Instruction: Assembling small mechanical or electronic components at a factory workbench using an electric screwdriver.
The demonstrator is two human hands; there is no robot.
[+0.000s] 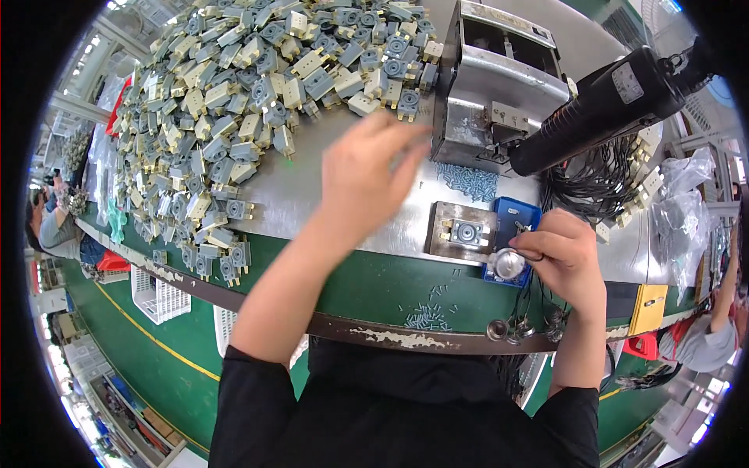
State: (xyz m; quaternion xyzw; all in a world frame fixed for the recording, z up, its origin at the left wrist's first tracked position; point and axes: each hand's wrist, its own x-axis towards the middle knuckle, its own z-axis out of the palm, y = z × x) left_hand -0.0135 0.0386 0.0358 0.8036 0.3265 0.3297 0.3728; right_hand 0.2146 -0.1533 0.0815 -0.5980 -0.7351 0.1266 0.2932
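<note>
Far left there's a huge heap of small grey-and-cream plastic blocks with brass-coloured prongs (226, 109), spread over the shiny bare metal tabletop (300, 179).

Next along, the left hand (363, 175) is up over the metal between that heap and the machine side. It's pretty blurred: thumb and index finger stick out to the right with a gap between them, but I can't tell if anything's in there.

Right of that and nearer the person, a squarish metal fixture (441, 248) has one grey plastic block with a round centre (467, 232) sitting in it, prongs out to the side, no fingers on it. A patch of loose bluish screws (472, 182) lies just beyond.

Now the bit in hand: a shiny silver domed metal disc (509, 264) sits right at the fingertips of the right hand (566, 257), just below and left of them. Thumb and index finger are pinched together on its upper edge. It's round, smooth and catches the light, overlapping the fixture's right corner and the small blue plastic tray (507, 214).

Rightmost, a black cylindrical power tool (601, 109) slants above, with a tangle of black cables (589, 187) under it.
</note>
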